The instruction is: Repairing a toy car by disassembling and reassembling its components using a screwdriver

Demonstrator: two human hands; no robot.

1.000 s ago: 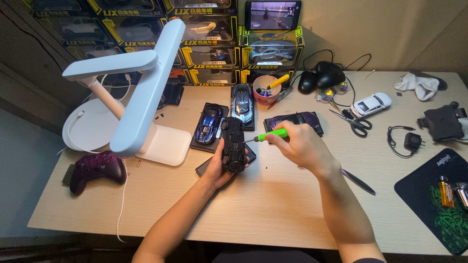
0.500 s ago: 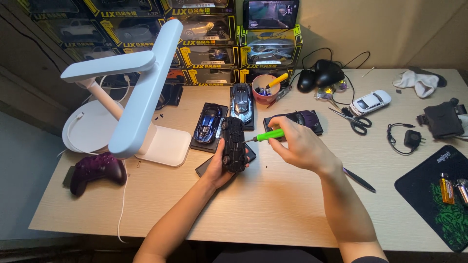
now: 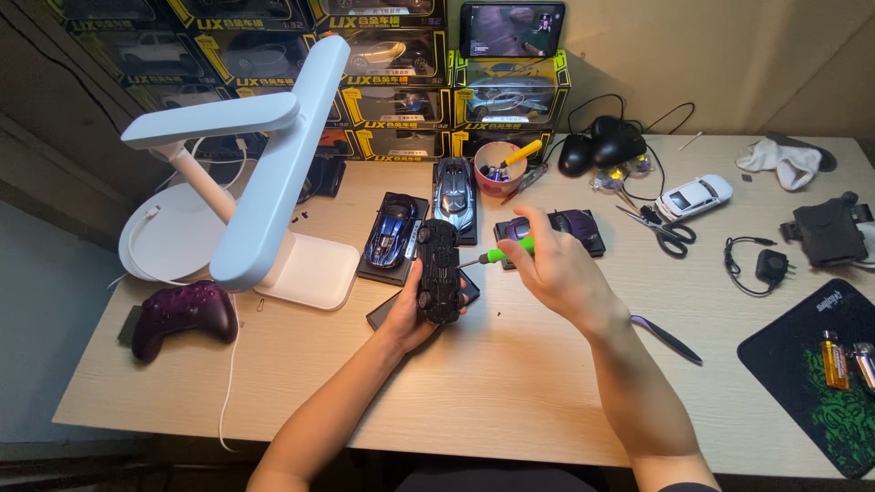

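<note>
Pale matt wood-grain table [image 3: 510, 383]; glossy white plastic lamp [image 3: 264, 182]; glossy purple plastic gamepad [image 3: 182, 314]; matt black mat [image 3: 802, 364], lower right.

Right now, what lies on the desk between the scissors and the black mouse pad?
In the head view, a black earphone cable with adapter lies between the scissors and the mouse pad.

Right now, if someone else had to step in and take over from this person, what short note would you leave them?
Left hand: grip shut on the black model car, turned underside up above the pale wooden table.
Right hand: grip shut on the green-handled screwdriver, tip at the car's underside.
Nearby: blue model car on a black base, tiny dark screws loose on the table.
Done or left: cannot tell how many screws remain in the car.
</note>
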